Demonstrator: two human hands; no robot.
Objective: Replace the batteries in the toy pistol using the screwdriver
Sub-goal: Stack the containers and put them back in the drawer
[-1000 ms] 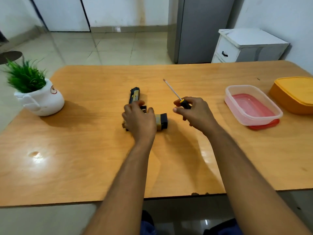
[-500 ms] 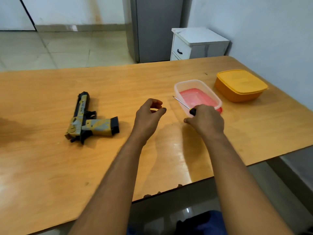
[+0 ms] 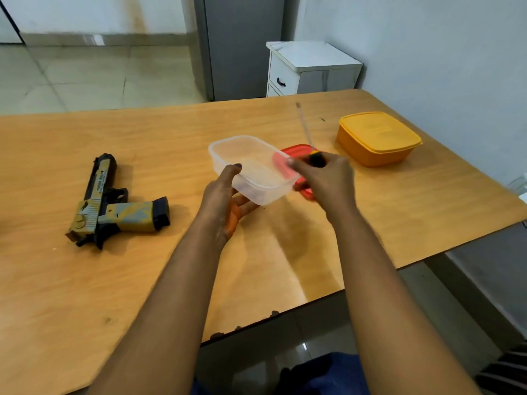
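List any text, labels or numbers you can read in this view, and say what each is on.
Toy pistol: dark print along the side of its slide, too small and blurred to read.
Clear container held by the left hand: no text visible.
Orange lidded box: no text readable.
Screwdriver in the right hand: no marking legible.
White drawer unit: none.

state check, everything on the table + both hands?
toy pistol: lying on its side, untouched
clear container: lifted off its lid, gripped by left hand
red lid: on table
screwdriver: gripped by right hand
orange container: lid on
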